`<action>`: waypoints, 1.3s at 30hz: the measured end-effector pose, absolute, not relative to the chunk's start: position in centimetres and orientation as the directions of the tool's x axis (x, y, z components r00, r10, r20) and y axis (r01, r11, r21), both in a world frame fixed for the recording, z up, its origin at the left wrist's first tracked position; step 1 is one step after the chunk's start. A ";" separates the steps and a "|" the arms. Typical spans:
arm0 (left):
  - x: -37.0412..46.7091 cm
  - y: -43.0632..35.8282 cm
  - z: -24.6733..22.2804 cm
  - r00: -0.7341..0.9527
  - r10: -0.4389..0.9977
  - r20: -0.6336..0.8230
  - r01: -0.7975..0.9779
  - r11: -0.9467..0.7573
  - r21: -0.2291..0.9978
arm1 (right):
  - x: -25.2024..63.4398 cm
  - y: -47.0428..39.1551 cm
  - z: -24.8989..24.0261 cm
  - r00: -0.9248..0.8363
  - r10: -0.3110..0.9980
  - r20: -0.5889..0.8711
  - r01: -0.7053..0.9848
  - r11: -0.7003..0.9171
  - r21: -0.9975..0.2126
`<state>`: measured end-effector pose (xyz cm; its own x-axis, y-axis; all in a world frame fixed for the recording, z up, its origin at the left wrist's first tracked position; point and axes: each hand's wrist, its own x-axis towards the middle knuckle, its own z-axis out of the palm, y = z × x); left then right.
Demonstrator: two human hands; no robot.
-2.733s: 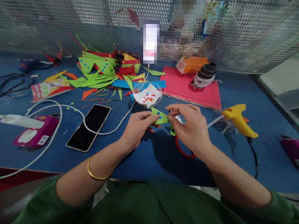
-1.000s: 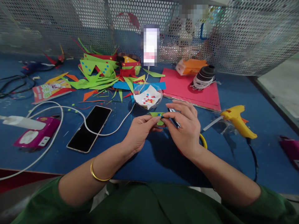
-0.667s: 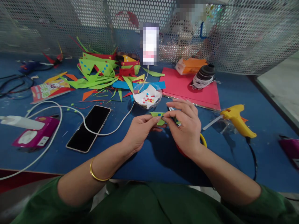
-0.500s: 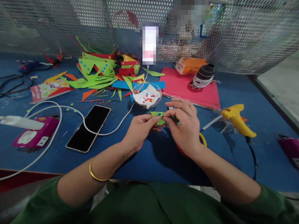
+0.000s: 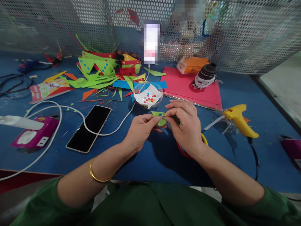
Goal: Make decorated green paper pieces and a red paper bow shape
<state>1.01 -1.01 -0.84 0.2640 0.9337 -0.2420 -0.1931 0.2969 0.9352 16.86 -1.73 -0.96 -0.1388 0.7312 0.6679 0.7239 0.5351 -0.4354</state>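
Observation:
A small light-green paper piece (image 5: 161,122) with a blue square on it is pinched between the thumb and fingers of my left hand (image 5: 141,129). My right hand (image 5: 184,125) meets it from the right, thumb and index fingertip pressed together at the paper's edge; whatever lies between them is too small to tell. Just beyond both hands sits a clear bowl (image 5: 136,99) with white paper and small red, yellow and blue squares inside. Under my right hand, red and yellow rings (image 5: 204,139) are partly hidden.
A black phone (image 5: 89,128) and white cable lie left, beside a purple power socket (image 5: 50,128). Cut green paper (image 5: 94,82) is heaped behind. Red sheets (image 5: 178,84) carry a dark cone (image 5: 207,73). A yellow glue gun (image 5: 240,121) lies right.
The right hand's fingers have shifted very slightly at the green paper, and more of the red ring shows beneath that hand. My left hand keeps its hold.

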 end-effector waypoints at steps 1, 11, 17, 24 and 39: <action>1.0 -1.0 -0.9 0.265 0.933 -0.243 -0.196 0.298 0.934 | 16.9 -1.8 -0.9 -0.138 0.733 0.666 0.723 0.534 -0.437; 0.8 -0.5 -0.8 0.260 0.928 -0.265 -0.228 0.326 0.917 | 18.0 -1.4 -0.1 -0.074 0.827 0.558 0.735 0.423 -0.529; 0.7 -0.5 -1.1 0.216 0.931 -0.295 -0.167 0.333 0.928 | 17.9 -1.4 -0.1 -0.108 0.803 0.586 0.751 0.452 -0.481; 0.7 0.0 -1.3 0.203 0.925 -0.321 -0.196 0.359 0.912 | 21.8 -1.9 3.3 -0.047 0.688 0.724 0.883 0.368 -0.292; 0.9 -0.2 -1.3 0.232 0.909 -0.347 -0.259 0.401 0.878 | 23.9 -4.5 1.9 0.089 0.802 0.591 0.815 0.283 -0.506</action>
